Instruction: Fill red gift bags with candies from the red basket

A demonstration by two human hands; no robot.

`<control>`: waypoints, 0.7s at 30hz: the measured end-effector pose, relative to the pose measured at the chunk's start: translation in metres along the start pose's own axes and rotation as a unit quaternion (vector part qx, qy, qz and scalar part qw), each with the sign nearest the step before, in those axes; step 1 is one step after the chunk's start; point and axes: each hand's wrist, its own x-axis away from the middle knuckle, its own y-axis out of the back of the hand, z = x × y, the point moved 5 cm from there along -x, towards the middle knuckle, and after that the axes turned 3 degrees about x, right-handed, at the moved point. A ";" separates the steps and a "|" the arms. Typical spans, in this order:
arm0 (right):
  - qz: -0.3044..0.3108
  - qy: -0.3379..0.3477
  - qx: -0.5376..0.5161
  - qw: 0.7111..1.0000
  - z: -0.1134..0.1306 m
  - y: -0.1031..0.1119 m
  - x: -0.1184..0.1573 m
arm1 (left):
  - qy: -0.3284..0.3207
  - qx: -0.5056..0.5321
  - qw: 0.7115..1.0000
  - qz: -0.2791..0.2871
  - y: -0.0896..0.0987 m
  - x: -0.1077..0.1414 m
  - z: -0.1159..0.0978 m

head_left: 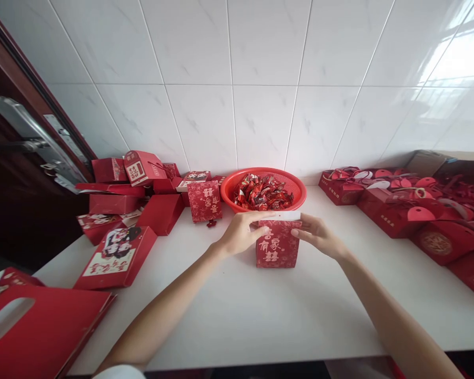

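Note:
A red patterned gift box [277,247] with white characters stands upright on the white table, in front of a basket. Its top flap shows a white inner side. My left hand [243,231] grips the box's upper left edge, thumb on the front face. At the upper right edge my right hand [318,235] holds it too, thumb in front and fingers behind. Just behind is the red plastic basket [301,197], with many red-wrapped candies [260,193] in it. To its left a similar patterned box [204,201] stands tilted.
Several red boxes [116,255] are heaped on the left, near a door with a metal handle [23,129]. A red bag with a cut-out handle [43,331] lies front left. Rows of red boxes [395,213] and a cardboard box [430,160] fill the right. White tiles [197,121] rise behind.

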 end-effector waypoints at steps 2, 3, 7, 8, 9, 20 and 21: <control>-0.043 -0.003 -0.023 0.999 -0.006 -0.005 -0.001 | 0.008 0.016 1.000 -0.013 0.001 0.001 0.004; -0.061 -0.003 -0.033 0.998 -0.008 -0.006 -0.001 | 0.015 0.022 0.999 -0.017 0.001 0.001 0.006; -0.109 0.001 -0.058 0.992 -0.011 -0.008 0.002 | 0.044 0.034 0.998 -0.016 0.000 0.001 0.012; -0.118 0.000 -0.057 0.991 -0.012 -0.008 0.004 | 0.047 0.035 0.998 -0.015 -0.001 0.001 0.013; -0.127 -0.002 -0.053 0.991 -0.013 -0.008 0.006 | 0.048 0.036 0.998 -0.013 -0.002 0.000 0.013; -0.148 0.022 -0.041 0.988 -0.015 -0.007 0.013 | -0.046 0.052 0.997 -0.035 -0.008 0.000 0.008; -0.143 0.027 -0.040 0.989 -0.013 -0.007 0.014 | -0.054 0.048 0.997 -0.037 -0.008 0.000 0.008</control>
